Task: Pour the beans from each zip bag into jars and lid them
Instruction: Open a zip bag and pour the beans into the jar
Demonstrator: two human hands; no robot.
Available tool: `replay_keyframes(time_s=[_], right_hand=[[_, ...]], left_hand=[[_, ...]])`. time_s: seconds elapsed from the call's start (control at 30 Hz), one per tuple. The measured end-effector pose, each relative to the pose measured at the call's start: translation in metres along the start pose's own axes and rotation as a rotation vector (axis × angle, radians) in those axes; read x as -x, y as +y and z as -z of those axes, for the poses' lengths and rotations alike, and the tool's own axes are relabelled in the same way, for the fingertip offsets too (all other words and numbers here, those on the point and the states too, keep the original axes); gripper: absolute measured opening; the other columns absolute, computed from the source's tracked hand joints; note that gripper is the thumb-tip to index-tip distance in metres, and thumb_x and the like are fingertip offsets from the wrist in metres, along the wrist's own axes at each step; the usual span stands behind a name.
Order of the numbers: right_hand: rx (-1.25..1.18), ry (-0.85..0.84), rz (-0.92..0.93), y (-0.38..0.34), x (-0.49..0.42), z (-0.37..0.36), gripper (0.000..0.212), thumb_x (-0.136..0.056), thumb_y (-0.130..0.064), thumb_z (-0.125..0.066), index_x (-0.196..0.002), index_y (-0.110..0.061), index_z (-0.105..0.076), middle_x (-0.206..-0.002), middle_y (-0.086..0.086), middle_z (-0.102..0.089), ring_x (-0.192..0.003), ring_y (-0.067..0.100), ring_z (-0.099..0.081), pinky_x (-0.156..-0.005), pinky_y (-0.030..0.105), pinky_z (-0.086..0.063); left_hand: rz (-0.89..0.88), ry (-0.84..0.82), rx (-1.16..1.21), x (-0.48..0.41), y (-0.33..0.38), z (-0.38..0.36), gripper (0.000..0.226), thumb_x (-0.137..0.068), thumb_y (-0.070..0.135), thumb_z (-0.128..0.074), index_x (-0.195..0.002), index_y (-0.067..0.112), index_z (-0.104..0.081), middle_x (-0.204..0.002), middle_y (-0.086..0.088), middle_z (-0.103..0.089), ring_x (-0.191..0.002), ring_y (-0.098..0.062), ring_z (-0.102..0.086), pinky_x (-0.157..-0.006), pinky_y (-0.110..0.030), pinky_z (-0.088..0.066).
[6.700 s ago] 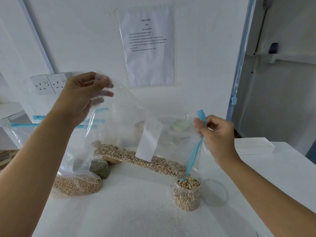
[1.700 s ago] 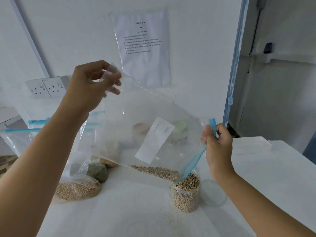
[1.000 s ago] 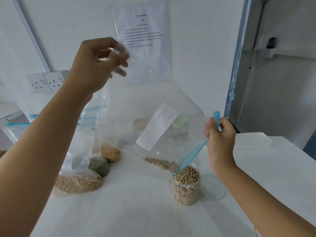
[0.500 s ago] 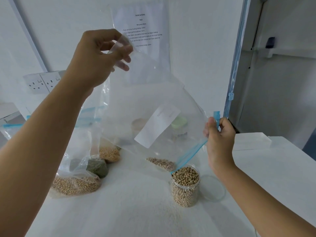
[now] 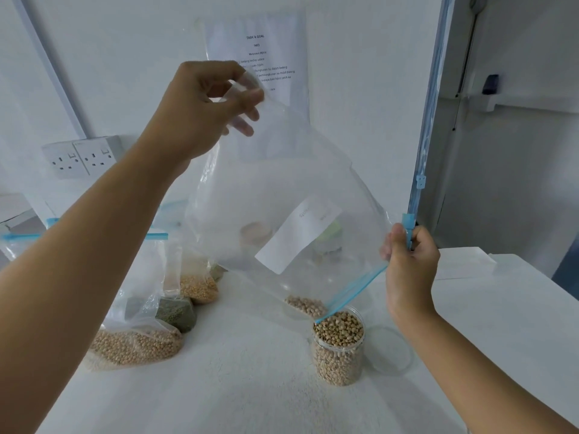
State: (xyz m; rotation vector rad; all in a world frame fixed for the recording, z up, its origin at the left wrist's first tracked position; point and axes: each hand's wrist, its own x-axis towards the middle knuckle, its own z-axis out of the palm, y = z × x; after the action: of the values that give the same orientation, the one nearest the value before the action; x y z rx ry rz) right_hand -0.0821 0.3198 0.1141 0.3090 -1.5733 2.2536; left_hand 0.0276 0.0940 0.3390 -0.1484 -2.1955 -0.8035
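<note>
A white worktop [image 5: 250, 386] runs under a white wall that carries a printed sheet [image 5: 269, 57] and a double socket [image 5: 83, 156]. Over it a clear zip bag [image 5: 282, 189] hangs tilted. The left hand [image 5: 200, 111] pinches its raised bottom corner high up. The right hand [image 5: 407, 264], fingers curled, grips the end of the blue zip strip [image 5: 354, 291], low on the right. A small cluster of beans [image 5: 305, 305] sits in the lowest fold, just beside the mouth, which points into the open jar [image 5: 338, 349] near the middle of the worktop.

The jar looks full almost to its rim, so the likeliest trouble is overflow: a sudden slide of those beans could heap past the rim and scatter. The limp film could also sag aside and miss the opening, or brush the jar and tip it. A heaped top might keep the clear lid [image 5: 390, 350], lying just right of the jar, from seating. Unpoured bags [image 5: 131, 339] wait on the left.
</note>
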Motion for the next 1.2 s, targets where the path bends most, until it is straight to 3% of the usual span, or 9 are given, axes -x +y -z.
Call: replay_keyframes(time_s=[0.2,0.37,0.5,0.63,0.8,0.93,1.1,1.2], right_hand=[[-0.035,0.003,-0.047,0.001,0.001,0.002,0.033,-0.107,-0.021,-0.052,-0.085,0.002,-0.04,-0.064,-0.003,-0.045,-0.059,0.013,-0.039,-0.063,0.03,-0.04],[-0.121,-0.029,-0.061,-0.012,0.0,0.0,0.032,-0.108,-0.02,-0.049,-0.077,-0.017,-0.042,-0.061,-0.009,-0.047,-0.06,0.013,-0.04,-0.069,0.033,-0.038],[-0.15,-0.041,-0.034,-0.016,-0.005,-0.005,0.034,-0.108,-0.019,-0.048,-0.075,-0.021,-0.041,-0.063,-0.01,-0.047,-0.061,0.013,-0.039,-0.069,0.035,-0.036],[-0.092,-0.003,-0.067,-0.001,0.002,0.003,0.034,-0.108,-0.02,-0.049,-0.074,-0.02,-0.043,-0.061,-0.012,-0.048,-0.061,0.013,-0.041,-0.072,0.041,-0.037],[-0.109,0.014,-0.025,-0.008,-0.004,-0.002,0.034,-0.107,-0.021,-0.049,-0.074,-0.021,-0.042,-0.062,-0.011,-0.048,-0.061,0.013,-0.041,-0.07,0.037,-0.038],[-0.097,0.035,-0.062,0.003,0.001,0.004,0.034,-0.107,-0.021,-0.05,-0.074,-0.02,-0.041,-0.061,-0.01,-0.049,-0.061,0.015,-0.041,-0.071,0.04,-0.037],[-0.105,0.053,-0.024,-0.002,-0.003,0.001,0.032,-0.108,-0.018,-0.047,-0.077,-0.019,-0.039,-0.064,-0.003,-0.046,-0.057,0.012,-0.038,-0.062,0.029,-0.038],[-0.122,0.081,-0.056,0.006,0.003,0.006,0.032,-0.108,-0.02,-0.048,-0.077,-0.018,-0.039,-0.065,-0.002,-0.045,-0.056,0.01,-0.038,-0.06,0.026,-0.039]], left_hand=[[-0.015,-0.007,-0.012,0.003,0.01,0.0,0.018,-0.098,0.031,-0.07,-0.1,0.013,-0.074,-0.08,0.002,-0.074,-0.068,-0.018,-0.074,-0.058,-0.018,-0.045],[-0.05,0.015,-0.032,0.003,0.019,0.004,0.018,-0.098,0.032,-0.069,-0.101,0.014,-0.073,-0.081,0.002,-0.074,-0.068,-0.017,-0.075,-0.059,-0.018,-0.045],[-0.118,0.045,-0.067,-0.002,0.028,0.01,0.021,-0.099,0.035,-0.068,-0.103,0.014,-0.072,-0.085,0.001,-0.075,-0.067,-0.013,-0.074,-0.058,-0.019,-0.047],[-0.047,-0.031,-0.035,0.007,0.016,-0.004,0.018,-0.098,0.033,-0.07,-0.098,0.015,-0.073,-0.078,0.003,-0.073,-0.068,-0.018,-0.075,-0.057,-0.018,-0.045],[-0.109,-0.01,-0.061,-0.006,0.027,0.003,0.026,-0.099,0.034,-0.068,-0.106,0.009,-0.073,-0.088,-0.004,-0.075,-0.069,-0.014,-0.075,-0.059,-0.02,-0.048],[-0.056,-0.053,-0.038,0.002,0.022,-0.007,0.019,-0.098,0.031,-0.07,-0.099,0.012,-0.073,-0.08,-0.001,-0.074,-0.067,-0.017,-0.074,-0.057,-0.019,-0.045],[-0.139,-0.049,-0.042,-0.009,0.035,-0.007,0.019,-0.099,0.03,-0.069,-0.099,0.011,-0.07,-0.081,0.001,-0.072,-0.065,-0.01,-0.073,-0.056,-0.014,-0.044],[-0.076,-0.097,-0.028,-0.002,0.03,-0.015,0.022,-0.099,0.028,-0.069,-0.099,0.006,-0.071,-0.081,-0.004,-0.073,-0.066,-0.013,-0.074,-0.057,-0.016,-0.045]])
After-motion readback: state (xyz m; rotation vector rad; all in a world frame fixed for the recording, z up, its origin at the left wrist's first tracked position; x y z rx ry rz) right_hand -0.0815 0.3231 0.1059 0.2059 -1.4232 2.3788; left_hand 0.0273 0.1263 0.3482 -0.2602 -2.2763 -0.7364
